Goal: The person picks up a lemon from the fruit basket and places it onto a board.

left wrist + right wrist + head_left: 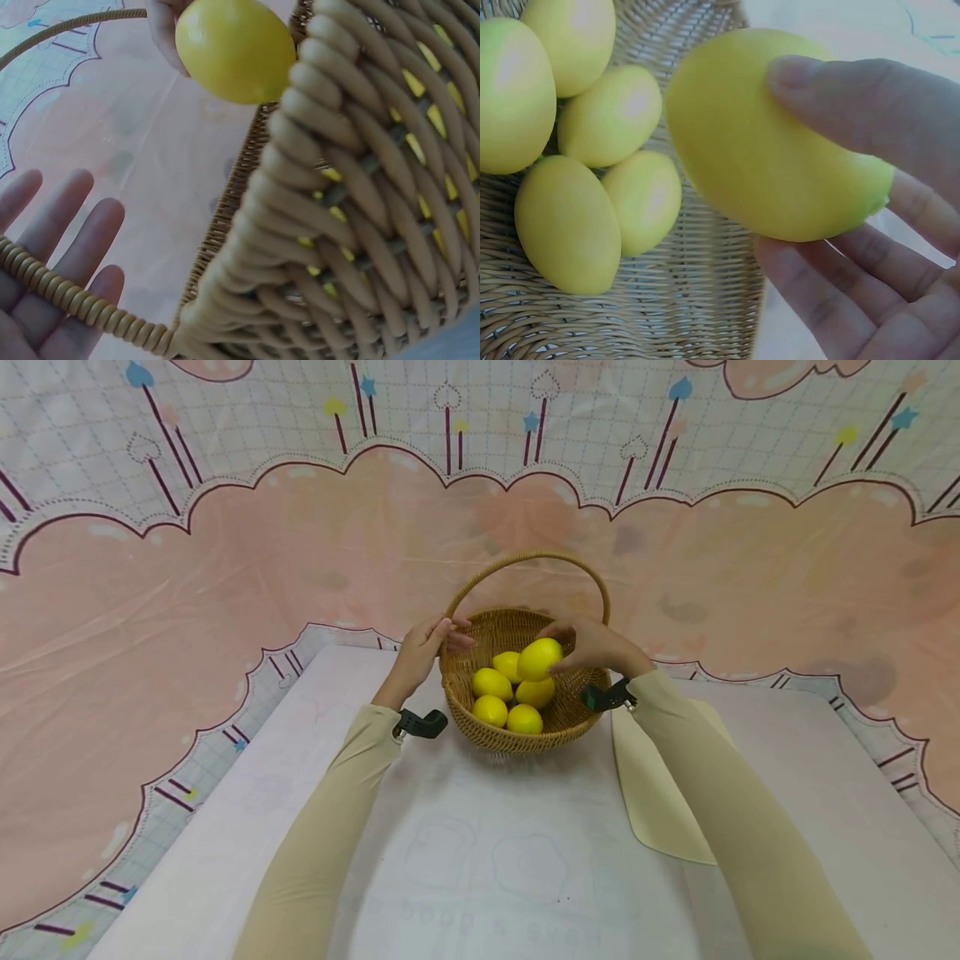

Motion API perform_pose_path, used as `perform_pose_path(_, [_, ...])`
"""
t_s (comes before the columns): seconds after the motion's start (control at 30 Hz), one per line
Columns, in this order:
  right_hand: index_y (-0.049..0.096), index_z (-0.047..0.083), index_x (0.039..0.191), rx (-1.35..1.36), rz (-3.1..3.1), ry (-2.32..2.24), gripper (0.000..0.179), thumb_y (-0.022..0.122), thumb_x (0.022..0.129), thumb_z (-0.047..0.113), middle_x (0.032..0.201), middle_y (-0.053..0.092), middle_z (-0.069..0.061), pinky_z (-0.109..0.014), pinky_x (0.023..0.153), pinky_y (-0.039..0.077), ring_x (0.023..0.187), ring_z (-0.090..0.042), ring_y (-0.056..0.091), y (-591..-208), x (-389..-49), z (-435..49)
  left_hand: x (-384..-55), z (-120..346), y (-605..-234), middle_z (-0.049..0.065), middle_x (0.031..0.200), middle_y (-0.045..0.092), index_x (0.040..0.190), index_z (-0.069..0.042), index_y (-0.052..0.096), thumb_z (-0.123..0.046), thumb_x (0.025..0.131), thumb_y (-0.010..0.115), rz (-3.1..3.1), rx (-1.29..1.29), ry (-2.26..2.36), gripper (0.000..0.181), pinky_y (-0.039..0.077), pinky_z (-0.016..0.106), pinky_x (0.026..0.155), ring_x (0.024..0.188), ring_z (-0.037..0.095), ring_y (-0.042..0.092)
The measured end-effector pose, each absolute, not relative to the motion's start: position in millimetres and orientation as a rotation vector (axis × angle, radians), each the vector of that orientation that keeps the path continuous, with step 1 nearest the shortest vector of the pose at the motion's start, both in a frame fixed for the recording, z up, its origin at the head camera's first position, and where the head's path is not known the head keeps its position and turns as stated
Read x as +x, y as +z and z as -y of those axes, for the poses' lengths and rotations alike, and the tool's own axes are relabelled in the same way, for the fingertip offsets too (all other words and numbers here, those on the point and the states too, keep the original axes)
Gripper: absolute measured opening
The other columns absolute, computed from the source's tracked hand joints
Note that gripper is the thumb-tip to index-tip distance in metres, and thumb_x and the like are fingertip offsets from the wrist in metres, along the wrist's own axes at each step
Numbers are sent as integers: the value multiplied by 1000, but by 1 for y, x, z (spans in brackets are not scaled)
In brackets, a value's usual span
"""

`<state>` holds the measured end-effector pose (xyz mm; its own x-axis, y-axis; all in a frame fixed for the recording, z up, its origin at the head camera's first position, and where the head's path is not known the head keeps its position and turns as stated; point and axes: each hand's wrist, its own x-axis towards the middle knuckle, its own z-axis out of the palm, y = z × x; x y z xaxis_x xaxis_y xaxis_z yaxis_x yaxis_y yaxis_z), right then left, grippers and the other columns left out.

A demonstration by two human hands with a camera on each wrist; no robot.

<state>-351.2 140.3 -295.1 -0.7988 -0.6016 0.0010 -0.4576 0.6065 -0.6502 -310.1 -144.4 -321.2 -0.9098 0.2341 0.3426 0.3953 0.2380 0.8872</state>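
A brown wicker basket with an arched handle stands on the white table. Several yellow lemons lie inside. My right hand pinches one lemon between thumb and fingers, raised over the others. In the right wrist view the thumb lies on top of that lemon, fingertips beneath it. My left hand is at the basket's left side, where the handle meets the rim. In the left wrist view its fingers extend loosely behind the handle, not curled round it.
A pale cream flat sheet lies right of the basket, partly under my right forearm. The white table stretches toward me. A pink patterned cloth hangs behind the basket. A dark device is worn on each wrist.
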Motion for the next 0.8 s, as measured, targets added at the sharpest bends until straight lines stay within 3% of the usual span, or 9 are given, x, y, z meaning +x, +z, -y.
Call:
perform_pose_path(0.17, [59, 5, 122, -934, -2652, -1026, 50, 78, 76, 12, 124, 61, -14, -45, 99, 46, 110, -28, 58, -293, -343, -143, -313, 149, -321, 25, 109, 66, 124, 4, 53, -32, 104, 30, 2399, -637, -1798, 48, 49, 45, 96, 104, 30, 66])
perform_pose_path(0.33, [59, 1, 121, -978, -2635, -1109, 50, 77, 75, 8, 122, 61, -17, -45, 96, 48, 107, -30, 59, -293, -335, -150, -316, 155, -320, 22, 106, 68, 124, 7, 51, -30, 104, 31, 2405, -710, -1885, 47, 44, 53, 99, 106, 36, 63])
perform_pose_path(0.57, [58, 3, 123, -918, -2667, -1119, 52, 78, 76, 12, 126, 59, -15, -42, 95, 50, 114, -30, 57, -293, -325, -163, -320, 166, -319, -2, 100, 73, 129, 6, 48, -34, 103, 32, 2444, -808, -1952, 50, 40, 56, 102, 100, 19, 67])
perform_pose_path(0.8, [56, 2, 124, -846, -2729, -1161, 53, 78, 76, 11, 125, 58, -16, -44, 95, 50, 117, -32, 56, -294, -314, -179, -322, 174, -314, -9, 102, 71, 133, 2, 46, -34, 103, 32, 2496, -874, -2044, 48, 33, 58, 107, 106, 16, 65])
